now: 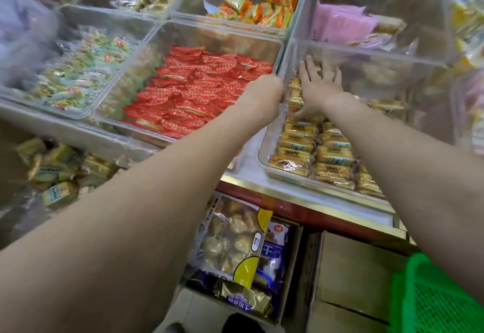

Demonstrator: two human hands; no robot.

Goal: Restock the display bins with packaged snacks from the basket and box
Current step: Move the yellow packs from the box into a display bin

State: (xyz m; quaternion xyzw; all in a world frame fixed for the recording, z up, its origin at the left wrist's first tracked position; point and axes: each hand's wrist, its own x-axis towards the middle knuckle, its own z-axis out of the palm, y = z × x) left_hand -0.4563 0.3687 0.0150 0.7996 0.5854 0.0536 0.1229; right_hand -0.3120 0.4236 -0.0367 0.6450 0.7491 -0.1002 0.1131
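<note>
From the head view, a clear bin (272, 149) of yellow snack packs (301, 146) serves as the landmark. The packs lie flat in two neat rows running from the near wall toward the far wall, each pack's long axis crosswise to its row, printed labels facing up. The right hand (318, 85) lies inside this bin with fingers spread flat, pressing on the packs at the far end of the rows. The left hand (265, 91) grips the bin's left wall, fingers curled over its rim.

Just left of the landmark bin, a second clear bin (131, 76) is filled with red packets (199, 89) piled loosely. Beyond the landmark bin, another bin holds pink packets (340, 22); beyond the red one, orange and green packets (262, 8). Below the landmark bin, on the floor, an open cardboard box (290, 275) holds large bags of snacks (233, 241). A green basket (432, 301) stands right of that box; its contents cannot be seen.
</note>
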